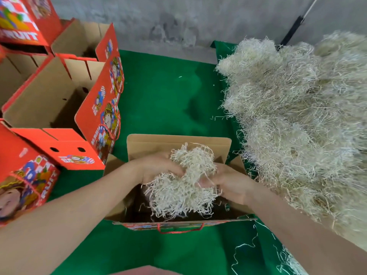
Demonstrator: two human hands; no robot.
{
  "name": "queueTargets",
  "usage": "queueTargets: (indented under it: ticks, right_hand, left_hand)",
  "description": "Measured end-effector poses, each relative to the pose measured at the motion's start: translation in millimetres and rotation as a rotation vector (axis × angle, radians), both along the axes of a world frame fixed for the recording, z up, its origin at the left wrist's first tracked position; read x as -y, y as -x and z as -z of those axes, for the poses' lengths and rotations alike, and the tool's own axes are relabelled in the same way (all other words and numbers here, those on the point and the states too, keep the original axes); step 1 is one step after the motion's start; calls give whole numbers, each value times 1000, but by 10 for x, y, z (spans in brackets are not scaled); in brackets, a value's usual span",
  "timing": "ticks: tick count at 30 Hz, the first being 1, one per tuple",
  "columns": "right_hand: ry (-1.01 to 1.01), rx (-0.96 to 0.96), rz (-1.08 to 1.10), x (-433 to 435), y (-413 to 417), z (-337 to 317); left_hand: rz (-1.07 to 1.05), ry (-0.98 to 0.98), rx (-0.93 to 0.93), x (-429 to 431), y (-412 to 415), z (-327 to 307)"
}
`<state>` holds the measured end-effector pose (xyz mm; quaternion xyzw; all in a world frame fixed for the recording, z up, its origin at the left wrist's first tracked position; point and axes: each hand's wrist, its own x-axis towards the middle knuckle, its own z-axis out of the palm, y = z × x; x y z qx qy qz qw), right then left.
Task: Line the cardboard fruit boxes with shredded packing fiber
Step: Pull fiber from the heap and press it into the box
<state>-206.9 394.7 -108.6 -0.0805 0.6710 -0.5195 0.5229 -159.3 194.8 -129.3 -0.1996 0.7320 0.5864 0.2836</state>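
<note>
We're working over a green cloth (168, 92) that's lying in front of a bare concrete wall (178, 20). The open cardboard fruit box (178, 142) is sitting at bottom centre of the frame. We're holding a wad of shredded fiber (184, 185) right over its opening, with the lower strands hanging down inside. Our left hand (156, 167) is clutching the wad from the left and our right hand (232, 185) is grabbing it from the right, fingers curled into the strands.

A huge fiber pile (297, 116) is taking up the right side. Red printed boxes (99, 108) are standing open at upper left, just beside our box. The wad and our hands are covering most of the box floor, so we can't tell what's lying in there. Another printed box (25, 183) is getting cut off at the lower left edge.
</note>
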Motion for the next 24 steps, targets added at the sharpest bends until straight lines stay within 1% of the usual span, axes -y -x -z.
queueTargets:
  ticks: [2, 3, 5, 6, 9, 11, 12, 14, 15, 17, 18, 20, 24]
  right_hand:
    - [12, 10, 90, 62, 7, 55]
    - [30, 36, 133, 70, 27, 58]
    - [61, 90, 167, 33, 85, 39]
    - [45, 86, 161, -15, 117, 22]
    - [-61, -11, 190, -198, 206, -22]
    - [-61, -13, 271, -272, 240, -23]
    - [-42, -10, 303, -264, 226, -25]
    - [20, 30, 294, -165, 161, 0]
    - [45, 59, 265, -77, 109, 42]
    - [28, 67, 204, 120, -8, 91]
    - [-9, 35, 187, 186, -39, 113]
    - [-85, -32, 199, 208, -44, 99]
    - [-304, -163, 189, -81, 64, 30]
  left_hand:
    - [82, 46, 11, -21, -12, 10]
    - [79, 78, 20, -26, -24, 21]
    - [2, 103, 16, 46, -44, 19]
    - [-48, 107, 18, 105, -56, 15]
    - [-247, 126, 44, 359, -130, -34]
    - [-351, 72, 31, 473, -147, -13]
    - [-356, 72, 31, 471, -147, -17]
    - [-301, 63, 36, 391, -113, 13]
    - [-233, 54, 57, 296, -94, 11]
    - [-84, 45, 65, 98, -64, 11]
    - [-35, 46, 67, 28, -44, 35]
    - [-8, 62, 65, -25, -25, 35]
    - [-59, 34, 78, 200, -74, 17]
